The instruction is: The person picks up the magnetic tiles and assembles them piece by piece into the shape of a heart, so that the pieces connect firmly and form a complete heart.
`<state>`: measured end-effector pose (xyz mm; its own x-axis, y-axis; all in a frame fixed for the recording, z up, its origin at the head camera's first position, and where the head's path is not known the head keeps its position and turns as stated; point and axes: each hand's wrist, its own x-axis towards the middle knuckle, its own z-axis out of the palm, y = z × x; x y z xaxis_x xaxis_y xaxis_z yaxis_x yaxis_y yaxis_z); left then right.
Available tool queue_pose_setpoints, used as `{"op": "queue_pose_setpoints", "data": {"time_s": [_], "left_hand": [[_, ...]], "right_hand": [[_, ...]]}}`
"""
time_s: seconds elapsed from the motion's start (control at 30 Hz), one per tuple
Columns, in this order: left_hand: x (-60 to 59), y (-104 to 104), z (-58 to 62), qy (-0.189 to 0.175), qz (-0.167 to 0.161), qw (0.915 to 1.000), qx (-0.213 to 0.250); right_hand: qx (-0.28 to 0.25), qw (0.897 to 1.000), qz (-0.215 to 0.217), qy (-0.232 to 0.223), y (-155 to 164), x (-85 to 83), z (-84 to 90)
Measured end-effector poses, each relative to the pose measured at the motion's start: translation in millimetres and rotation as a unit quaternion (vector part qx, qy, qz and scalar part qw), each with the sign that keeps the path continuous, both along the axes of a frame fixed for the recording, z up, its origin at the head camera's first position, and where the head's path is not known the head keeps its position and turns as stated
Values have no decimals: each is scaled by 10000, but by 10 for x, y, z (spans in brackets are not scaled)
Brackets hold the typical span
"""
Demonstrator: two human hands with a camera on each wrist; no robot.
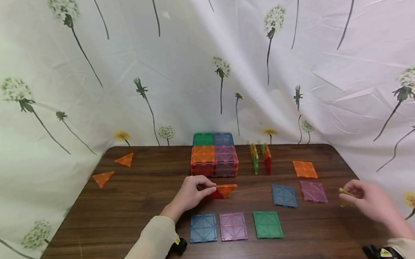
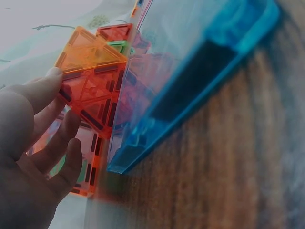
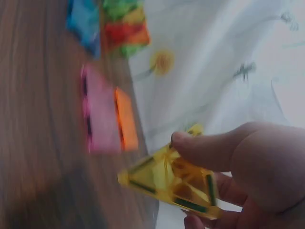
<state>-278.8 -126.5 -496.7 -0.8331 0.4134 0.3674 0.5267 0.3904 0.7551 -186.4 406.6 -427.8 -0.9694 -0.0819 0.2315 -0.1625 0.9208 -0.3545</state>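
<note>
My left hand [image 1: 191, 194] pinches the left end of a joined set of red and orange triangular magnetic tiles [image 1: 227, 190], just in front of a see-through box built of square tiles [image 1: 214, 162]. In the left wrist view the thumb presses the edge of those triangles [image 2: 93, 86]. Over at the table's right side, my right hand [image 1: 371, 199] holds a yellow triangular magnetic tile [image 3: 167, 179] between thumb and fingers, above the table. Nearest to that hand lies a purple square tile [image 1: 313, 191].
A blue tile [image 1: 203, 228], a pale purple tile [image 1: 233, 227] and a green tile [image 1: 268, 224] form a front row. Another blue tile [image 1: 284, 195] and an orange square [image 1: 305, 169] lie right. Upright tiles [image 1: 267, 158] stand beside the box; orange triangles [image 1: 103, 179] lie far left.
</note>
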Motion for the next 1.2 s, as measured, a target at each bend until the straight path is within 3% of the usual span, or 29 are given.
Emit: {"op": "queue_pose_setpoints", "data": {"time_s": [0.2, 0.33, 0.47, 0.7, 0.97, 1.2], "left_hand": [[20, -2, 10, -35, -26, 10000, 10], [30, 0, 6, -67, -74, 9999, 24], [38, 0, -5, -62, -93, 9999, 67], [46, 1, -11, -29, -152, 9998, 129], [55, -5, 11, 50, -122, 9998, 148], [57, -7, 16, 67, -121, 9998, 132]], "right_hand": [[-599, 9977, 232, -229, -489, -186, 105], [-1265, 9893, 556, -473, -810, -309, 124], [-1578, 9814, 986, -464, -1095, -435, 75], [-1405, 9755, 1690, -77, -1529, -658, -76], [-1393, 9603, 2414, -148, -1908, -806, -197], [-1291, 9530, 2725, -304, -2117, -847, -323]]}}
